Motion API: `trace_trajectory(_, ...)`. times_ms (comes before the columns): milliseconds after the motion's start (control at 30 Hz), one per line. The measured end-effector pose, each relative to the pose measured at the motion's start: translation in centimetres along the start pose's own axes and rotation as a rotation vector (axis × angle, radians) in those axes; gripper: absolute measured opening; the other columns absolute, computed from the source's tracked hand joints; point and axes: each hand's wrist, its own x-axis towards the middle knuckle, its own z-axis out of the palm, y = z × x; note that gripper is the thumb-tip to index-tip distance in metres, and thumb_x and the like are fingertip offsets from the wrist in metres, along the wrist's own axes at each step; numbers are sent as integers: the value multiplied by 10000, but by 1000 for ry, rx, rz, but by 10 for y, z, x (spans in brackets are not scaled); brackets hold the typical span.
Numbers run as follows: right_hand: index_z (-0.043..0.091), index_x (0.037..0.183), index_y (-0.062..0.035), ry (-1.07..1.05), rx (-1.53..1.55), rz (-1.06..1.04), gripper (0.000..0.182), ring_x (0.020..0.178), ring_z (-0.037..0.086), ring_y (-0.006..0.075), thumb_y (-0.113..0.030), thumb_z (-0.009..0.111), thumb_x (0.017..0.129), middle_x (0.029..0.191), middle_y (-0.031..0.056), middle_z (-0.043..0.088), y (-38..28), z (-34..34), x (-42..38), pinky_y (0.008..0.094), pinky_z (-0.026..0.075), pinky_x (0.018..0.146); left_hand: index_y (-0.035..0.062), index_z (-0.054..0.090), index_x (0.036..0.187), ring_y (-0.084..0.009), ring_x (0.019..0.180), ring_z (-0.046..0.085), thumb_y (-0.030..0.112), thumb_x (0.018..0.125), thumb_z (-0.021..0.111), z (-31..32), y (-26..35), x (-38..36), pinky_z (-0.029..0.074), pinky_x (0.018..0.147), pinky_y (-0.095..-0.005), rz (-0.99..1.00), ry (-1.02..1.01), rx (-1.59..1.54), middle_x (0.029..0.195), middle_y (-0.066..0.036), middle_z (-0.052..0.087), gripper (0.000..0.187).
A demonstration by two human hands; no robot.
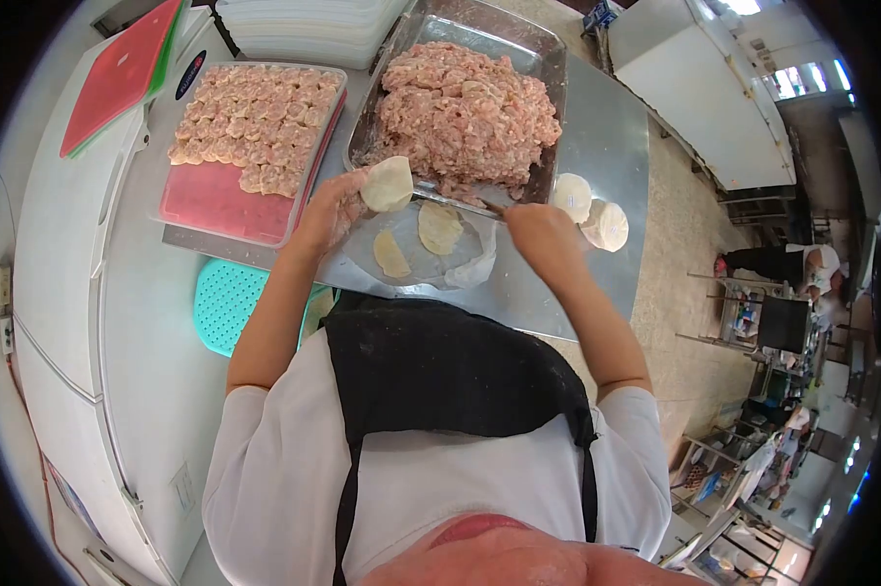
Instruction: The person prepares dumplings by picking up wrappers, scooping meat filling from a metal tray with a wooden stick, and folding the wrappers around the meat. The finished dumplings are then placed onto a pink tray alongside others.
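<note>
Between the thumb and fingers of my left hand (331, 210) is a round, pale dough wrapper (389, 185). My right hand (541, 234) is closed around the handle of a utensil (494, 207), whose far end reaches the near edge of the meat. A large mound of pink minced meat (465, 112) fills much of a metal tray (541, 31) in front of both hands. Loose wrappers (440, 228) lie on the table below the tray. Two stacks of round wrappers (606, 226) sit to the right of my right hand.
Rows of meat-filled pieces (255, 112) sit in a plastic container (227, 207) at the left. White trays (308, 29) are stacked behind it. A turquoise perforated item (227, 305) is below the metal table (611, 146). Another person (816, 269) is far right.
</note>
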Motion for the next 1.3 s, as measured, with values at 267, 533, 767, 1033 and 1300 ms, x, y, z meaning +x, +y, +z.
trace_trajectory(267, 674, 774, -55, -218, 42, 96, 178, 763, 658, 337, -165, 542, 823, 778, 179, 655, 42, -30, 23, 474, 514, 635, -36, 573, 1176, -137, 969, 613, 155, 919, 589, 27, 9, -18, 485, 863, -276, 116, 125, 265, 1120, -97, 634, 321)
trace_trajectory(533, 669, 763, -46, -131, 87, -101, 227, 746, 654, 338, -182, 509, 851, 752, 183, 648, 49, -23, 13, 460, 513, 676, -12, 616, 1137, -132, 956, 610, 168, 931, 563, 29, 12, -14, 484, 837, -278, 339, 220, 1040, 1105, -71, 646, 278)
trace_trajectory(767, 676, 673, -53, 33, 90, -27, 183, 654, 671, 294, -120, 540, 776, 673, 142, 652, -1, 7, 6, 409, 533, 569, -35, 583, 1179, -164, 990, 630, 133, 931, 571, -1, 15, -10, 507, 849, -290, 330, 491, 344, 1111, -109, 649, 300)
trace_trajectory(1033, 690, 686, -47, 99, 194, -79, 159, 658, 678, 306, -113, 558, 744, 700, 151, 666, -65, 9, 70, 404, 548, 570, -28, 547, 1181, -228, 1032, 624, 123, 907, 606, -19, 37, -1, 542, 853, -356, 505, 538, -53, 1133, -131, 622, 318)
trace_trajectory(1300, 683, 819, -18, -99, 916, 24, 327, 599, 604, 210, -288, 537, 933, 640, 147, 610, -42, -1, 75, 327, 473, 595, -34, 543, 1185, -248, 1038, 623, 284, 963, 528, -32, 42, 25, 516, 891, -372, 444, 436, -92, 1114, -136, 633, 389)
